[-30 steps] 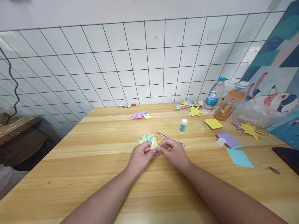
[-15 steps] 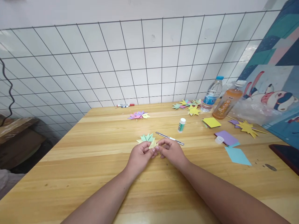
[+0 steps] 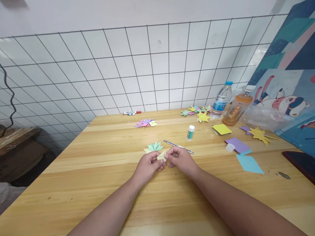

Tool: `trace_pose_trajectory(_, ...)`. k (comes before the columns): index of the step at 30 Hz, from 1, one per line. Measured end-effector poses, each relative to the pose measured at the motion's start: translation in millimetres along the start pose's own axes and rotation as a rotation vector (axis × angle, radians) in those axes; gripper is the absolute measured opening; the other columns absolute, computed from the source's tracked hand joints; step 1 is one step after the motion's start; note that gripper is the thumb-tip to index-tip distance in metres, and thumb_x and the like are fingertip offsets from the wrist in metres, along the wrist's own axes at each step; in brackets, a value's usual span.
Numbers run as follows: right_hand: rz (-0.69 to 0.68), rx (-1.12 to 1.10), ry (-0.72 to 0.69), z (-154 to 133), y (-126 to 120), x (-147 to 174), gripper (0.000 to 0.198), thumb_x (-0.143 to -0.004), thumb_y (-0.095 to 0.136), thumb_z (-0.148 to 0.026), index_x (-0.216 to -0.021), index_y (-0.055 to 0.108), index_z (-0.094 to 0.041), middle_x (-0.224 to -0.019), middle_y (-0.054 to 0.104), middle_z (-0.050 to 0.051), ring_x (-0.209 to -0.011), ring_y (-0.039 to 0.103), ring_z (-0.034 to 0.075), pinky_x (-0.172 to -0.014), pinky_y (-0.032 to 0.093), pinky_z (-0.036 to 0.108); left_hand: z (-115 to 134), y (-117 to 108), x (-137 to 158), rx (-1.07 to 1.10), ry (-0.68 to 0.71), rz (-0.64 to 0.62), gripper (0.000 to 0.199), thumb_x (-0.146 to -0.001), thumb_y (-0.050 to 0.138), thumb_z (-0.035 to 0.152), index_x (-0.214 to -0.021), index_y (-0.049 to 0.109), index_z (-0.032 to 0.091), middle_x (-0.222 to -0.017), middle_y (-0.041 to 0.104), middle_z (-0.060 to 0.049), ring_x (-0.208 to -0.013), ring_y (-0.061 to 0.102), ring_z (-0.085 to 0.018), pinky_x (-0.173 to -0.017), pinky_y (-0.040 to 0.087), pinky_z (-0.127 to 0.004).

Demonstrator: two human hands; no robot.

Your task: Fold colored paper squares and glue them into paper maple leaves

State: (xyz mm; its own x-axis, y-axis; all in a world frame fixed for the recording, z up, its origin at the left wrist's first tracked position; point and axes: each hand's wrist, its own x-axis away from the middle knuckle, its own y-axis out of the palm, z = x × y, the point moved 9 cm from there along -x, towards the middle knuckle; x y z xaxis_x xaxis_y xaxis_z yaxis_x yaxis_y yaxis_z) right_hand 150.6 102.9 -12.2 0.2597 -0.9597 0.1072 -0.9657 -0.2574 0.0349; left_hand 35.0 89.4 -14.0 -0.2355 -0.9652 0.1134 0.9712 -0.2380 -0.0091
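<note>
A small folded piece of pale yellow paper (image 3: 161,156) is pinched between both hands above the wooden table. My left hand (image 3: 148,165) grips its left and lower side, thumb on top. At its right edge, the thumb and fingers of my right hand (image 3: 180,159) are closed on it. Just beyond the left fingers lies a green and pale yellow folded-paper piece (image 3: 154,147) with pointed tips. A slim silver and white craft knife (image 3: 178,146) rests behind the right hand. Parts of the held paper are hidden by my fingers.
A glue stick (image 3: 190,132) stands beyond the knife. Farther back are a pink and purple paper piece (image 3: 145,123) and markers (image 3: 132,113). To the right are a water bottle (image 3: 221,100), an orange drink bottle (image 3: 237,108), yellow paper (image 3: 222,129) and a blue sheet (image 3: 249,164).
The view has shifted slightly. Both hands keep hold of the pale yellow paper, which is tilted a little differently between the fingers.
</note>
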Motion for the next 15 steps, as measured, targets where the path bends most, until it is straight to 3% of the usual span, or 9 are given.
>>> trace_pose_trajectory(7, -0.014, 0.061, -0.069, -1, 3, 0, 0.022, -0.071, 0.062, -0.038, -0.074, 0.054, -0.018, -0.063, 0.057, -0.003, -0.056, 0.057, 0.011, -0.053, 0.05, 0.024, 3, -9, -3, -0.121, 0.068, 0.059, 0.033, -0.065, 0.07, 0.044, -0.079, 0.066, 0.014, -0.053, 0.049, 0.004, -0.05, 0.047, -0.01, -0.051, 0.04, -0.022)
trace_pose_trajectory(9, 0.007, 0.156, -0.184, -13, 2, 4, 0.024, -0.072, 0.061, -0.031, -0.093, 0.056, -0.019, -0.08, 0.062, 0.002, -0.069, 0.059, 0.013, -0.055, 0.05, 0.024, 3, -9, -3, -0.178, 0.072, 0.054, 0.033, -0.066, 0.069, 0.046, -0.075, 0.066, 0.014, -0.051, 0.047, 0.004, -0.049, 0.044, -0.01, -0.048, 0.036, -0.021)
trace_pose_trajectory(11, 0.017, 0.283, -0.344, -29, 2, 11, 0.041, -0.072, 0.06, -0.021, -0.112, 0.052, -0.023, -0.099, 0.062, 0.005, -0.083, 0.059, 0.015, -0.06, 0.051, 0.025, 5, -10, -1, -0.27, 0.089, 0.07, 0.032, -0.067, 0.068, 0.046, -0.067, 0.064, 0.015, -0.05, 0.046, 0.004, -0.047, 0.041, -0.009, -0.045, 0.031, -0.02)
trace_pose_trajectory(13, -0.002, 0.414, -0.467, -39, 6, 15, 0.039, -0.073, 0.056, -0.015, -0.112, 0.056, -0.024, -0.1, 0.063, 0.004, -0.083, 0.058, 0.014, -0.066, 0.051, 0.026, 10, -10, 1, -0.332, 0.119, 0.081, 0.03, -0.068, 0.067, 0.044, -0.063, 0.062, 0.015, -0.05, 0.045, 0.005, -0.048, 0.04, -0.009, -0.046, 0.028, -0.02)
trace_pose_trajectory(15, -0.008, 0.504, -0.505, -40, 7, 16, 0.028, -0.076, 0.053, -0.014, -0.099, 0.064, -0.024, -0.09, 0.065, 0.003, -0.074, 0.059, 0.013, -0.067, 0.05, 0.027, 12, -9, 2, -0.303, 0.131, 0.074, 0.027, -0.068, 0.067, 0.042, -0.065, 0.062, 0.015, -0.054, 0.049, 0.004, -0.051, 0.042, -0.01, -0.047, 0.03, -0.02)
